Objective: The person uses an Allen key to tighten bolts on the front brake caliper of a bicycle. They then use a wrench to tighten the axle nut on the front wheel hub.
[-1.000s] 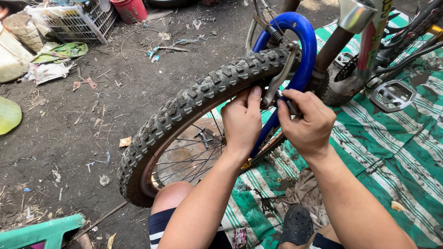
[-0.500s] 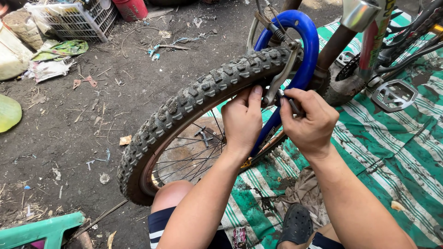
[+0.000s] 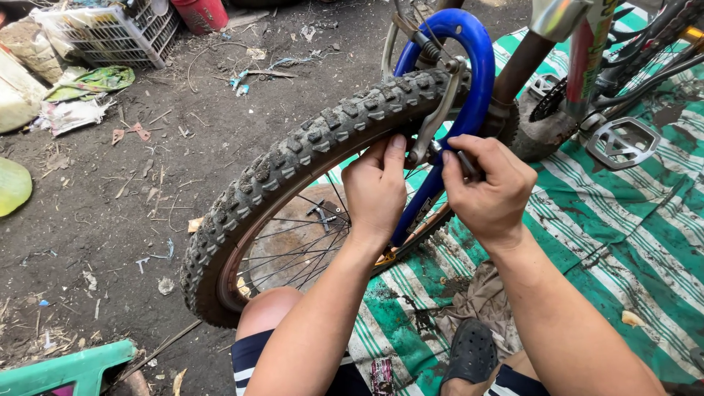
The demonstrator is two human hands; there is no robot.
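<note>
An upturned bicycle lies in front of me, its knobby black tyre (image 3: 293, 165) on a rusty spoked rim. A blue fork (image 3: 477, 81) arches over the tyre. My left hand (image 3: 378, 191) presses against the tyre's side next to a metal brake arm (image 3: 440, 110), fingers curled near its lower end. My right hand (image 3: 488, 187) is closed around a thin dark tool at the same brake arm, just right of the fork leg.
A pedal (image 3: 622, 143) and crank sit at right over a green striped tarp (image 3: 623, 242). Dirt ground with litter spreads left. A white plastic crate (image 3: 110, 33) and red bucket (image 3: 202, 13) stand at the back. My knee (image 3: 268, 312) is under the wheel.
Both hands stay at the brake arm. The right hand has shifted very slightly; the wheel has not moved.
</note>
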